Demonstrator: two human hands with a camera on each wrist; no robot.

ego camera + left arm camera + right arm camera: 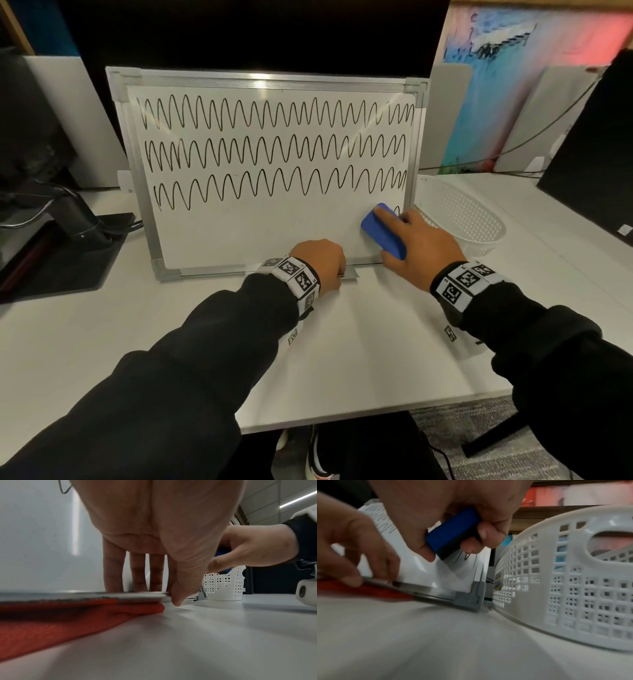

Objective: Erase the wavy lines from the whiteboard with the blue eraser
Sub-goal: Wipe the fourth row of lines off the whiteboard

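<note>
A framed whiteboard point(239, 236) leans back on the white table, with three full rows of black wavy lines point(274, 150) across it. Its lowest band is wiped white except for a short stroke point(397, 209) at the right edge. My right hand point(407, 236) grips the blue eraser point(378, 233) and presses it on the board's lower right, beside that stroke point(465, 555). The eraser point(452, 531) shows a dark felt underside. My left hand point(337, 274) pinches the bottom frame point(85, 596), fingers point(113, 568) on the board face and thumb in front.
A white perforated basket point(469, 219) stands just right of the board, close to my right hand. A red cloth point(51, 622) lies under the board's bottom edge. A black stand point(68, 219) sits at the left, a dark panel point(589, 154) at the right.
</note>
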